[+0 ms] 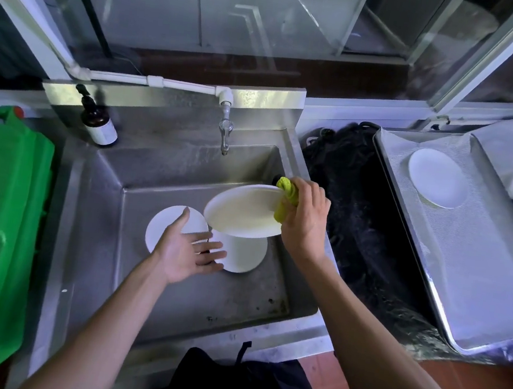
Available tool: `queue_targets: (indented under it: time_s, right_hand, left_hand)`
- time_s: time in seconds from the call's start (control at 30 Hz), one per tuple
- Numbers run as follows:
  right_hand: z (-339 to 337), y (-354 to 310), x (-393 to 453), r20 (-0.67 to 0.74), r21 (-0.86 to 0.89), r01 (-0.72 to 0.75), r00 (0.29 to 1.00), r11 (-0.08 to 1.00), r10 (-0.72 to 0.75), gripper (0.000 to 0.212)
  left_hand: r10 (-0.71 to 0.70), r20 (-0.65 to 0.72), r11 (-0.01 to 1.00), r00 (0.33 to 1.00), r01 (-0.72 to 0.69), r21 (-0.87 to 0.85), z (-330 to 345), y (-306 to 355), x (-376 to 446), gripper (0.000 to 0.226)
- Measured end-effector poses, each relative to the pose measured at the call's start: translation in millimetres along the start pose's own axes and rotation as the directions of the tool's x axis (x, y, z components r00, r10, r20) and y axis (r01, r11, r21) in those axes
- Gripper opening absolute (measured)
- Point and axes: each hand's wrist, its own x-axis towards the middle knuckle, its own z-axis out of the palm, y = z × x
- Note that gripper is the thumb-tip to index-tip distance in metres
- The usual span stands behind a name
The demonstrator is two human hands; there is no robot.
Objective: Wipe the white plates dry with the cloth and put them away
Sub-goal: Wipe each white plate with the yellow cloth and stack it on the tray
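Left hand (186, 252): palm up, fingers spread, holding nothing, over two plates in sink (243, 256).
Right hand (305, 219): grips yellow-green cloth (286, 202) against rim of lifted plate (243, 210) (tilted, above the basin).
Tray (477, 267): one dried plate (438, 178).

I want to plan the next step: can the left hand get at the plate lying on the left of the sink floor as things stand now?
Probably yes. The left hand is open, holds nothing and hovers right over that plate; nothing lies between them.
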Motion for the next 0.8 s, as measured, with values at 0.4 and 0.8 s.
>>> queue_targets:
  time_s: [0.4,0.8]
  right_hand:
    - [-11,-13,-17,-0.054,0.002,0.175,0.983,0.984,-0.175,0.049]
    - [-22,8,-32,0.199,0.138,0.212,0.951,0.967,-0.237,0.044]
  left_hand:
    - [0.120,0.174,0.930,0.977,-0.049,-0.365,46,23,-11,0.056]
    - [0.308,0.016,0.909,0.951,-0.289,-0.300,26,15,1,0.017]
